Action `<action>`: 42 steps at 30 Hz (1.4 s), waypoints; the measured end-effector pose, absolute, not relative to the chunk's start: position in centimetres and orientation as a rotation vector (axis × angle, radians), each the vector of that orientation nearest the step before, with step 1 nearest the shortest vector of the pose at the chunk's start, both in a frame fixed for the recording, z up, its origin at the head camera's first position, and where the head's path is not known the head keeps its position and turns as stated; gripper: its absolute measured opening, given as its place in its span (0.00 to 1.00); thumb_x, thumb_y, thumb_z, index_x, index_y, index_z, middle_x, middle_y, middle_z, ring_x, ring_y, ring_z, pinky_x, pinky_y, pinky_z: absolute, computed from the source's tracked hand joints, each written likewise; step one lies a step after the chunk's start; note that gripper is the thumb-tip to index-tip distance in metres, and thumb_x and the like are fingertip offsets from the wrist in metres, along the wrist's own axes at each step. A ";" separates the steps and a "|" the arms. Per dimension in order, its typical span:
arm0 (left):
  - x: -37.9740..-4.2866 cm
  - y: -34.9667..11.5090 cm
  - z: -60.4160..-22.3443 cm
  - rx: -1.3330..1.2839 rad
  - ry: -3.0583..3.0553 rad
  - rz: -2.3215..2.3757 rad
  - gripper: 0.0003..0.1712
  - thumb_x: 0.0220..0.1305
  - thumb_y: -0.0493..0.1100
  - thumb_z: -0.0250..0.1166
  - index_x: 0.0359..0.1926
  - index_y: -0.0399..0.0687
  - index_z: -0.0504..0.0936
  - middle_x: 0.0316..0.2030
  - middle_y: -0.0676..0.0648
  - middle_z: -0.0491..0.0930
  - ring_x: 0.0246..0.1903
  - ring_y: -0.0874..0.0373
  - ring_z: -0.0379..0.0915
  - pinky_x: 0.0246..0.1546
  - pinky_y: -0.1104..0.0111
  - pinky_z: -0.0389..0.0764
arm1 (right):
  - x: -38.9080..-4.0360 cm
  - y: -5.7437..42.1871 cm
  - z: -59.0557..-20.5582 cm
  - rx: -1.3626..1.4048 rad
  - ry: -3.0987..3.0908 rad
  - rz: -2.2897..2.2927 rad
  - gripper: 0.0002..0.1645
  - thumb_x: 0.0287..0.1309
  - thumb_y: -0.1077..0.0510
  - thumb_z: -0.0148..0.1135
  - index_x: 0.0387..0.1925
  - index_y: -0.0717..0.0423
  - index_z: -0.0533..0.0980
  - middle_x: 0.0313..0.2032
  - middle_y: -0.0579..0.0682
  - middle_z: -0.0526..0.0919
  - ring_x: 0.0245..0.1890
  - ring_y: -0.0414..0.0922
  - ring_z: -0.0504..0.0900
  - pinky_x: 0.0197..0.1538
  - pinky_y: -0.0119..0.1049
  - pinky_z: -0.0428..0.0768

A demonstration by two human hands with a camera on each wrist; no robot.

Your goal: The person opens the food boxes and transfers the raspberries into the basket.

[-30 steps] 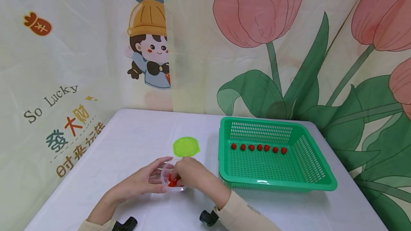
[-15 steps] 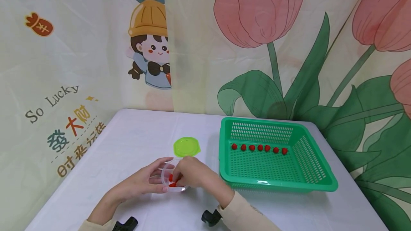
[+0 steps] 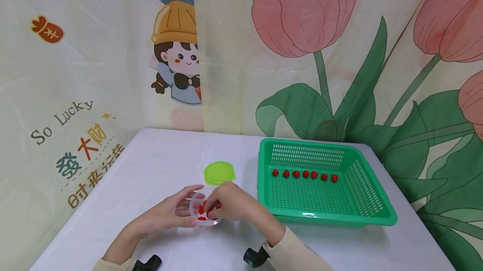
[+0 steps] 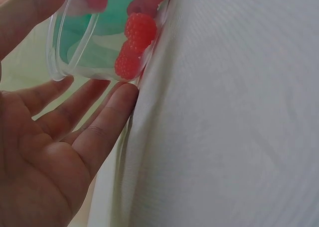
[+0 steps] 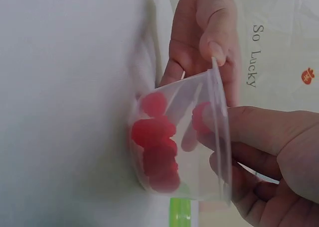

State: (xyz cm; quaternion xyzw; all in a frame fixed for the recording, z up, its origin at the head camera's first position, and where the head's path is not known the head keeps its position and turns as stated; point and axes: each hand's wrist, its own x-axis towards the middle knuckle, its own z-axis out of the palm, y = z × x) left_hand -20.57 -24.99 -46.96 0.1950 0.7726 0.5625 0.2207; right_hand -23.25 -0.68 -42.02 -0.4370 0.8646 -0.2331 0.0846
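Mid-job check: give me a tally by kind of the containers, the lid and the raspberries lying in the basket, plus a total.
Green basket: 1
Clear plastic cup: 1
Lime-green lid: 1
Raspberries in the basket: 7
Total: 10, leaving out the raspberries in the cup, which overlap too much to count.

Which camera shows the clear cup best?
The right wrist view: the clear cup appears large, rim to base. The left wrist view crops it; the head view shows it small, partly covered by the right hand.
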 end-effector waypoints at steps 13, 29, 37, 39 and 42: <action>-20.6 -24.9 -47.2 0.467 2.187 1.502 0.47 0.59 0.44 0.71 0.73 0.67 0.55 0.68 0.46 0.65 0.64 0.46 0.67 0.58 0.65 0.76 | -23.4 4.3 -38.4 -1.238 2.680 -0.828 0.08 0.55 0.53 0.72 0.39 0.45 0.87 0.32 0.33 0.84 0.33 0.29 0.77 0.37 0.21 0.77; -20.6 -24.9 -47.3 0.473 2.198 1.510 0.48 0.58 0.44 0.72 0.73 0.68 0.55 0.67 0.46 0.65 0.63 0.46 0.68 0.58 0.67 0.76 | -25.1 10.9 -36.1 -1.053 2.871 -1.032 0.07 0.55 0.56 0.72 0.37 0.42 0.86 0.31 0.32 0.84 0.32 0.31 0.79 0.38 0.27 0.81; -20.6 -24.9 -47.4 0.476 2.194 1.515 0.48 0.58 0.44 0.72 0.73 0.67 0.55 0.67 0.46 0.65 0.63 0.46 0.69 0.56 0.69 0.76 | -26.4 14.2 -37.5 -0.993 2.931 -1.081 0.06 0.56 0.58 0.71 0.38 0.49 0.87 0.33 0.37 0.86 0.33 0.36 0.82 0.39 0.29 0.82; -20.6 -24.9 -47.4 0.478 2.195 1.516 0.48 0.58 0.44 0.72 0.73 0.67 0.55 0.67 0.46 0.65 0.63 0.46 0.69 0.56 0.69 0.76 | -26.7 14.8 -38.0 -0.960 2.932 -1.095 0.06 0.56 0.57 0.71 0.37 0.47 0.87 0.33 0.36 0.86 0.33 0.37 0.83 0.39 0.29 0.82; -20.6 -24.9 -47.4 0.482 2.201 1.514 0.48 0.58 0.44 0.72 0.73 0.67 0.55 0.67 0.46 0.65 0.63 0.47 0.69 0.57 0.68 0.76 | -27.0 15.6 -38.8 -0.911 2.934 -1.112 0.06 0.56 0.58 0.71 0.37 0.45 0.86 0.33 0.37 0.86 0.32 0.37 0.83 0.38 0.30 0.82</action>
